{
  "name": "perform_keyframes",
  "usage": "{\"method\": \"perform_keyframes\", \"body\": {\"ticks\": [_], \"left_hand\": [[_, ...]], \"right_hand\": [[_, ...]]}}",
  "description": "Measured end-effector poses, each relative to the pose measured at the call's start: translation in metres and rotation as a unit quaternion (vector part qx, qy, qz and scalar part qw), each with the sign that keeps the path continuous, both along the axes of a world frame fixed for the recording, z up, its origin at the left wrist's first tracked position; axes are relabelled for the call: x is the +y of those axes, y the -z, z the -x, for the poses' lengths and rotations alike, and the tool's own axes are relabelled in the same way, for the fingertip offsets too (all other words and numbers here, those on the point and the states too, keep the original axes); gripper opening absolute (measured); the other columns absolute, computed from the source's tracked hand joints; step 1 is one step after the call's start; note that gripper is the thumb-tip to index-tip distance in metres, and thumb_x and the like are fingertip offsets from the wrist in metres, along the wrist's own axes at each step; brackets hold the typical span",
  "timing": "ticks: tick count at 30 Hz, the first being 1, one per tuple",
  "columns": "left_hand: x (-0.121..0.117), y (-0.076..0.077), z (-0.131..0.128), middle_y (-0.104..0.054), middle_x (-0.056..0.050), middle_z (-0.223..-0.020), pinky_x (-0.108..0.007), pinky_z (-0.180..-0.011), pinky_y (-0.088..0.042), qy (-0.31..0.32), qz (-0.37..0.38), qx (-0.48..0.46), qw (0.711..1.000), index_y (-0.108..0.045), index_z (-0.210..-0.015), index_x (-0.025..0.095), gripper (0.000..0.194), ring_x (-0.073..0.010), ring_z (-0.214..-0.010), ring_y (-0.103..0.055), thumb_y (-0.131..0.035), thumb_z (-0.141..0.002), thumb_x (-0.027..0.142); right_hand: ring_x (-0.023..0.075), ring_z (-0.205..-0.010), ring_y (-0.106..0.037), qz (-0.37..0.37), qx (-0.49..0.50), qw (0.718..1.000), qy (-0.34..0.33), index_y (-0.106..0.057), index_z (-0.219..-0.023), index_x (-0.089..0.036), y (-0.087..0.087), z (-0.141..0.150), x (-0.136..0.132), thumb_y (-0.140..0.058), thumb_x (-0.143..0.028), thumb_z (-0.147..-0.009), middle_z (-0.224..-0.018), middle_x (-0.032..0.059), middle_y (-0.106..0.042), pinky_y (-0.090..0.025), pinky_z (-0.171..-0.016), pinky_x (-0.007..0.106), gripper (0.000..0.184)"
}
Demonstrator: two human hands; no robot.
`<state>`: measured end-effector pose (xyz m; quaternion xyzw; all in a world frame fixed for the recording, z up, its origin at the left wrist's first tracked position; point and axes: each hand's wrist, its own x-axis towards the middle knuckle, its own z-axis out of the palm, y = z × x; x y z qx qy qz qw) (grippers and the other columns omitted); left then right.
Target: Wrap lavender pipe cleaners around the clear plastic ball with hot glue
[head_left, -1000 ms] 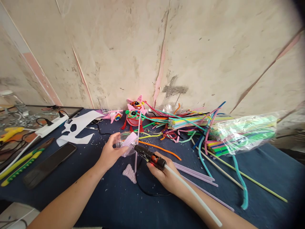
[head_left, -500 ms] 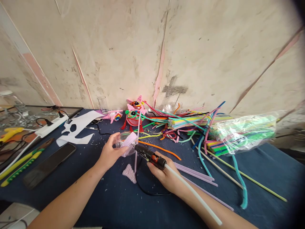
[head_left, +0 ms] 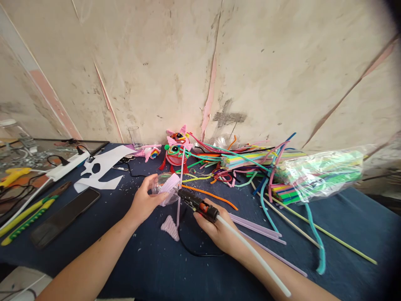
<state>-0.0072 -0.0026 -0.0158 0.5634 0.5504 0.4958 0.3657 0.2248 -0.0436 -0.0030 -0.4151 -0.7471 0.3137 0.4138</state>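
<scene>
My left hand (head_left: pixel 144 200) is closed around a clear plastic ball (head_left: pixel 156 189), its thumb against a strip of lilac pipe cleaners (head_left: pixel 171 184) on the ball's side. In my right hand (head_left: pixel 216 228) is a black hot glue gun (head_left: pixel 197 205), a long white glue stick (head_left: pixel 253 255) jutting from its back end. The nozzle points at the lilac strip, close to or touching it; which, I cannot tell. One lilac pipe cleaner (head_left: pixel 182 167) stands up behind the nozzle. Below the ball lies a wound lilac triangle piece (head_left: pixel 170 228) on the dark blue cloth (head_left: pixel 150 267).
Two decorated red balls (head_left: pixel 177 155) with pink ears sit at the back. Loose pipe cleaners and a plastic bag of them (head_left: pixel 326 173) spread across the right. To the left are a phone (head_left: pixel 65 217), pliers (head_left: pixel 34 213), cut white paper (head_left: pixel 106 167) and a power strip (head_left: pixel 67 165).
Almost nothing differs. The glue gun's nozzle has shifted very slightly at the lilac strip, while both hands keep their grip.
</scene>
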Motion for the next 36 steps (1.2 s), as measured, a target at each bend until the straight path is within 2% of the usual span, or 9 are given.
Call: {"method": "perform_keyframes", "body": {"ticks": [12,17,29,36], "left_hand": [[-0.0003,-0.0002,-0.0001,-0.057,-0.013,-0.130,-0.043,-0.096,-0.046,-0.004,-0.005,0.005,1.000,-0.049,-0.125,0.020,0.070,-0.0311,-0.124,-0.052,-0.077,-0.063,0.035],[0.0001,-0.0007,0.0002,-0.057,-0.013,-0.131,-0.042,-0.097,-0.045,0.002,-0.005,0.011,1.000,-0.049,-0.125,0.020,0.069,-0.0302,-0.124,-0.051,-0.076,-0.064,0.036],[-0.0007,-0.0012,-0.0005,-0.058,-0.013,-0.129,-0.040,-0.093,-0.048,-0.009,0.001,-0.007,1.000,-0.051,-0.125,0.021,0.069,-0.0307,-0.123,-0.052,-0.078,-0.062,0.035],[-0.0016,-0.0027,-0.0006,-0.059,-0.013,-0.128,-0.040,-0.090,-0.049,-0.005,-0.002,0.009,1.000,-0.050,-0.124,0.020,0.069,-0.0308,-0.122,-0.053,-0.077,-0.062,0.036]], "right_hand": [[0.0120,-0.053,-0.041,0.000,0.000,1.000,0.000,-0.038,-0.065,-0.023,0.0031,0.0000,0.0005,-0.049,-0.033,-0.082,-0.059,-0.0037,-0.045,-0.038,-0.052,0.024,0.022],[0.0122,-0.053,-0.041,0.005,0.003,1.000,0.024,-0.041,-0.066,-0.023,0.0034,-0.0005,0.0016,-0.048,-0.033,-0.082,-0.059,-0.0035,-0.046,-0.037,-0.052,0.024,0.021],[0.0105,-0.053,-0.037,0.004,0.015,1.000,-0.009,-0.041,-0.065,-0.022,-0.0014,0.0007,-0.0036,-0.052,-0.030,-0.082,-0.058,-0.0048,-0.043,-0.036,-0.051,0.023,0.022],[0.0108,-0.053,-0.038,0.030,0.005,0.999,-0.019,-0.038,-0.065,-0.023,-0.0008,0.0006,-0.0030,-0.051,-0.033,-0.081,-0.059,-0.0048,-0.041,-0.036,-0.051,0.023,0.023]]}}
